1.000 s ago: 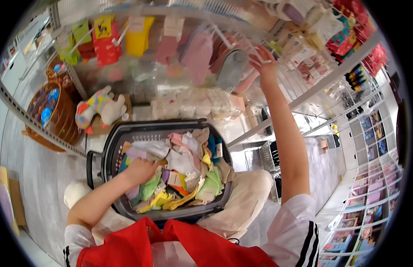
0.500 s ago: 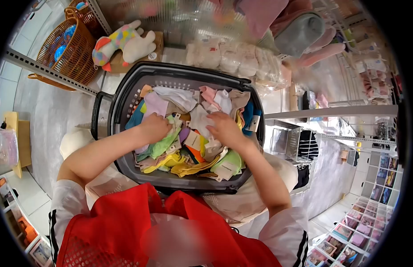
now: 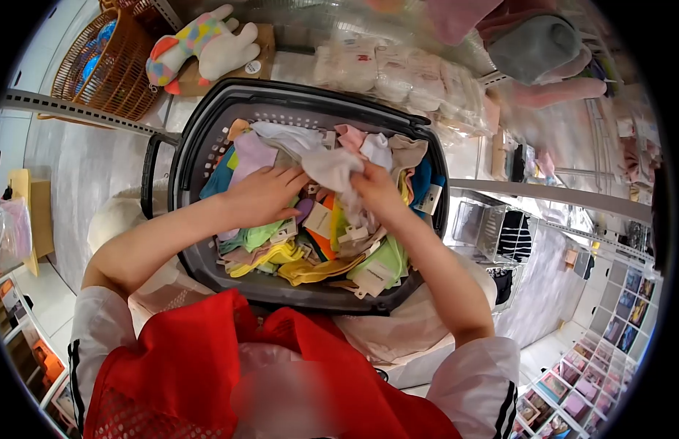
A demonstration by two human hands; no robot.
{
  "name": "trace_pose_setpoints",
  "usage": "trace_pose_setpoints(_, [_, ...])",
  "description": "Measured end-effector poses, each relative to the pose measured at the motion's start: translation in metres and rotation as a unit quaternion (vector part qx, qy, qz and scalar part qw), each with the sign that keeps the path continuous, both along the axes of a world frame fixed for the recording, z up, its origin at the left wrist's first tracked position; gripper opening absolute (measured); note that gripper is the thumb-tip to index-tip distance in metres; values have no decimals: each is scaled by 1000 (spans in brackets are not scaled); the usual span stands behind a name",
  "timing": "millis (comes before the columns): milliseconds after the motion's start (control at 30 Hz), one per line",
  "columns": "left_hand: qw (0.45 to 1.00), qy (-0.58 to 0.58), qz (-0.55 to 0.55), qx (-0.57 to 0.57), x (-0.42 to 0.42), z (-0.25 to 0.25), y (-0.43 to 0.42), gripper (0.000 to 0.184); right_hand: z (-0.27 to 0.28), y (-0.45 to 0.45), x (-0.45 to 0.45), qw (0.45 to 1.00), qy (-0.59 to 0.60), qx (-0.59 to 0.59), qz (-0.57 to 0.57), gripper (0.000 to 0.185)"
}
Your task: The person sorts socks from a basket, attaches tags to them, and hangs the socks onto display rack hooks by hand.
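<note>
A dark grey basket (image 3: 196,139) full of small folded socks with paper tags stands before me. My right hand (image 3: 376,192) pinches a pale whitish sock (image 3: 332,170), which is raised a little above the pile. Beside it, over the left half of the pile, my left hand (image 3: 262,197) has its fingers stretched out, their tips close to the pale sock; whether they touch it I cannot tell. A lilac sock (image 3: 253,157) lies just behind my left hand. Yellow socks (image 3: 310,271) and a light green sock (image 3: 387,263) lie at the near side.
A plush toy (image 3: 204,51) lies on a cardboard box behind the basket. Clear-wrapped white packs (image 3: 398,77) sit at the back. A wicker basket (image 3: 105,66) with blue balls stands far left. A metal shelf rail (image 3: 537,192) runs along the right, near wire baskets (image 3: 493,234).
My right hand has taken hold of the pale sock and lifted it slightly. My left hand has uncurled from a closed pose and stretched its fingers toward that sock. The view has shifted slightly.
</note>
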State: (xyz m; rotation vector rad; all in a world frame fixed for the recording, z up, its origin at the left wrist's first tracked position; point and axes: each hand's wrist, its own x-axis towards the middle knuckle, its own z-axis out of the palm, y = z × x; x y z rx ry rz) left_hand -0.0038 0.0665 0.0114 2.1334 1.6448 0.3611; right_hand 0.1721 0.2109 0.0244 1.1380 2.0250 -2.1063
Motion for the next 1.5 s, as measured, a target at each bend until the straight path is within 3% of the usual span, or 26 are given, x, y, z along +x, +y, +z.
trace_pose_setpoints(67, [994, -102, 22, 17, 7, 10, 8, 65, 11, -5, -1, 940, 136, -266, -165, 23])
trace_pose_setpoints(233, [914, -374, 44, -152, 18, 31, 11, 56, 39, -5, 3, 884, 268, -350, -153, 30])
trace_pose_setpoints(267, [908, -376, 27, -185, 17, 30, 11, 52, 42, -3, 5, 871, 287, -364, -160, 30])
trace_pose_setpoints(333, [892, -378, -8, -249, 11, 29, 15, 43, 43, 2, 6, 881, 274, -330, -199, 31])
trace_pose_setpoints(433, [892, -391, 60, -218, 14, 18, 13, 35, 39, 10, 15, 889, 255, -286, -251, 27])
trace_pose_setpoints(533, [805, -530, 147, -224, 15, 20, 13, 36, 26, 16, 22, 897, 209, -262, -288, 26])
trace_pose_setpoints(567, [752, -596, 160, -233, 14, 17, 13, 33, 24, 16, 22, 899, 191, -265, -290, 26])
trace_pose_setpoints(633, [742, -596, 194, -238, 10, 28, 16, 33, 23, 14, 21, 903, 154, -272, -294, 25])
trace_pose_setpoints(700, [749, -574, 230, -236, 5, 28, 20, 34, 19, 12, 21, 910, 154, -274, -270, 28])
trace_pose_setpoints(800, [658, -677, 239, -225, 4, 27, 21, 37, 22, 7, 18, 923, 136, -255, -256, 34])
trace_pose_setpoints(933, [580, -747, 239, -221, 3, 33, 22, 40, 25, 5, 16, 937, 135, -265, -183, 38])
trace_pose_setpoints(1100, [502, -799, 252, -215, -1, 33, 25, 38, 28, -11, 11, 987, 95, -126, -9, 30])
trace_pose_setpoints(1233, [518, -785, 272, -205, -4, 30, 26, 39, 21, -21, 12, 985, 72, -107, 113, 25])
trace_pose_setpoints(1333, [508, -789, 277, -206, -4, 33, 28, 38, -5, -35, 11, 985, 154, -72, -36, 12])
trace_pose_setpoints(1400, [498, -802, 268, -193, -7, 38, 32, 36, -5, -33, 11, 977, 180, -76, -85, 13])
trace_pose_setpoints(1433, [500, -804, 269, -178, -10, 37, 32, 36, -1, -30, 10, 976, 190, 12, -108, 13])
trace_pose_setpoints(1500, [501, -808, 269, -153, -13, 33, 32, 35, 21, -23, 12, 980, 121, -53, -152, 15])
